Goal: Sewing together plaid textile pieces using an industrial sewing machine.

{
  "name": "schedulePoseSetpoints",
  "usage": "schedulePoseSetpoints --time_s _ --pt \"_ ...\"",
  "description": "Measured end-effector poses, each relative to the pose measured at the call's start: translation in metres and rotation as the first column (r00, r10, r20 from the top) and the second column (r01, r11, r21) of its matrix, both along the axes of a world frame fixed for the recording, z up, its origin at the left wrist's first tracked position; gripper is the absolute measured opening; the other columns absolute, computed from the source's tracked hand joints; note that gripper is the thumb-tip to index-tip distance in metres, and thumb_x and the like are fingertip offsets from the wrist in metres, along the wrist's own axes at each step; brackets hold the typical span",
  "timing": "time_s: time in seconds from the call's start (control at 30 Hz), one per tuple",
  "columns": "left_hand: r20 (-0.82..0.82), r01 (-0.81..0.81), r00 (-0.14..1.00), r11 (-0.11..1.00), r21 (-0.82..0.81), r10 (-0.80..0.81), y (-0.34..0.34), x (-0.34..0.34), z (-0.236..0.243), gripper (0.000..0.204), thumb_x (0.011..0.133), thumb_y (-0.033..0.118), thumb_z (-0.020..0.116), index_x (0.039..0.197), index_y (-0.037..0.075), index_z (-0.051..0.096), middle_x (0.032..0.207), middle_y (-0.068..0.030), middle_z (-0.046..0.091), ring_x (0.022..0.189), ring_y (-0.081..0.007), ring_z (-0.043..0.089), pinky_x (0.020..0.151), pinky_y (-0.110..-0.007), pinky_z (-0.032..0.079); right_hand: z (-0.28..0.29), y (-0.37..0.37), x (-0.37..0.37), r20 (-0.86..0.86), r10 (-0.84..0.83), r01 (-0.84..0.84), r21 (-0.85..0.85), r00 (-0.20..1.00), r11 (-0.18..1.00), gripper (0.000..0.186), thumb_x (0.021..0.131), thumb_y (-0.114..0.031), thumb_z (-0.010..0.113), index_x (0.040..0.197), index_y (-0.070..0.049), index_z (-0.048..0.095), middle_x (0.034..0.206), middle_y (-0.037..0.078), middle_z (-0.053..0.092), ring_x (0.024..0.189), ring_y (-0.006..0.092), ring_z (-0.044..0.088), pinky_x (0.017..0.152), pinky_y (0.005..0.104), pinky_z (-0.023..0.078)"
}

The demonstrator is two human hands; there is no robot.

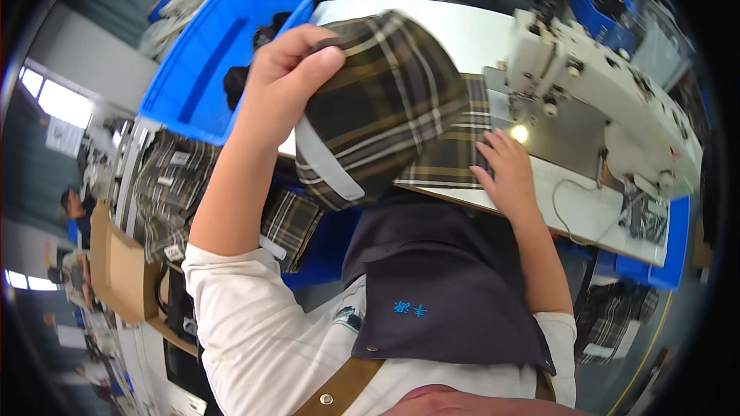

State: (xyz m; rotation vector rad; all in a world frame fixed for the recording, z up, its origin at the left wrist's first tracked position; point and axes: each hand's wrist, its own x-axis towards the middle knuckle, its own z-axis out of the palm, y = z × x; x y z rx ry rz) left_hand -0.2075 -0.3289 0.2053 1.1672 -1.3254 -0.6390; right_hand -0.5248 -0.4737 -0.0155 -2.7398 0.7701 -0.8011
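Apparently sewing stood midway — left hand [289,85] pinched a raised plaid piece [381,96]; right hand [510,173], fingers apart, touched flat cloth [451,160] near the sewing machine [590,69]; seams unconfirmed.

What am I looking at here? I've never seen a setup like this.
There's no robot: these are a person's bare hands, seen from above by a wide fisheye camera on their head, so straight edges bend. The left hand grips a raised plaid piece with a pale strip. The right hand rests, fingers spread, at the edge of plaid cloth on the white table, beside a sewing machine. Whether both plaids join is unclear.
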Motion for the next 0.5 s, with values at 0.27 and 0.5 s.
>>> schedulePoseSetpoints --time_s 0.27,0.5 --pt "0.64 -0.234 0.745 0.827 0.511 -0.185 -0.169 -0.002 -0.146 0.033 0.104 0.033 0.062 0.12 0.007 0.073 0.106 -0.0162 0.076 0.098 -0.0308 0.072 0.091 -0.039 0.054 0.003 0.0 -0.006 -0.06 0.082 -0.077 0.076 0.995 0.994 0.054 0.077 -0.015 0.074 0.129 -0.001 0.067 0.144 0.017 0.058 0.145 0.0326 0.044 0.123 0.0495 0.032" --pt "0.84 -0.296 0.535 0.911 0.287 -0.091 -0.205 -0.067 -0.192 0.039 0.094 0.042 0.075 0.112 0.007 0.075 0.102 -0.0138 0.077 0.097 -0.0342 0.073 0.085 -0.043 0.055 0.002 -0.001 -0.011 -0.158 0.069 -0.06 0.058 0.985 0.996 0.06 0.074 -0.018 0.078 0.131 -0.001 0.065 0.145 0.016 0.057 0.147 0.0312 0.042 0.123 0.0499 0.031"
